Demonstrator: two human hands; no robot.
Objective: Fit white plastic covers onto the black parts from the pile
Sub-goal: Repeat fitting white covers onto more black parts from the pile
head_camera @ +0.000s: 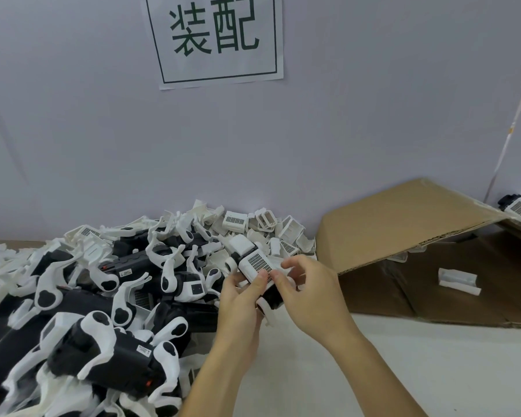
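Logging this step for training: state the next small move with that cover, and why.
Probably press the white cover down until it seats. Both the left hand and right hand already grip it on the black part, thumbs on its grille.

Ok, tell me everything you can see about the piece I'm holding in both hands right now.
The held piece is a black part with a white plastic cover on top. The cover looks like smooth moulded plastic and has a rectangular grille of fine slots facing up. A rounded white end shows below the black body. It is tilted, far end toward the pile, raised in front of it. The left hand grips its left side, thumb on the grille; the right hand pinches the right edge. Whether the cover is fully seated cannot be told.
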